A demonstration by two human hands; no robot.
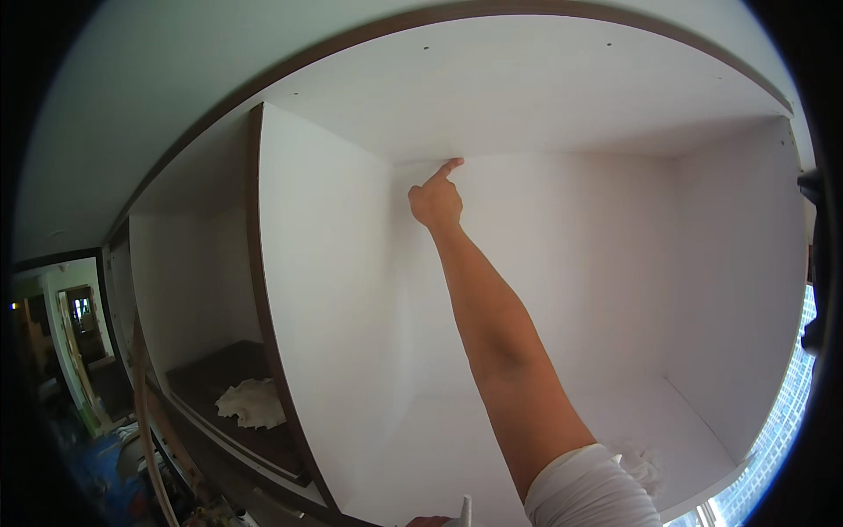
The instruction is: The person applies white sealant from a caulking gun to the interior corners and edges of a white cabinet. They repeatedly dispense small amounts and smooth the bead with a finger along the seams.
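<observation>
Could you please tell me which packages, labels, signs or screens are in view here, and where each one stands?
None in view: only a bare white cabinet, a crumpled white cloth in the neighbouring compartment, and the right hand pointing at the top back corner.

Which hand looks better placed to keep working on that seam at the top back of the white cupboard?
The right hand, probably. Its arm is stretched up and its forefinger touches the seam where the back wall meets the top panel. The left hand barely shows at the lower edge, beside a small white object, far from there.
</observation>
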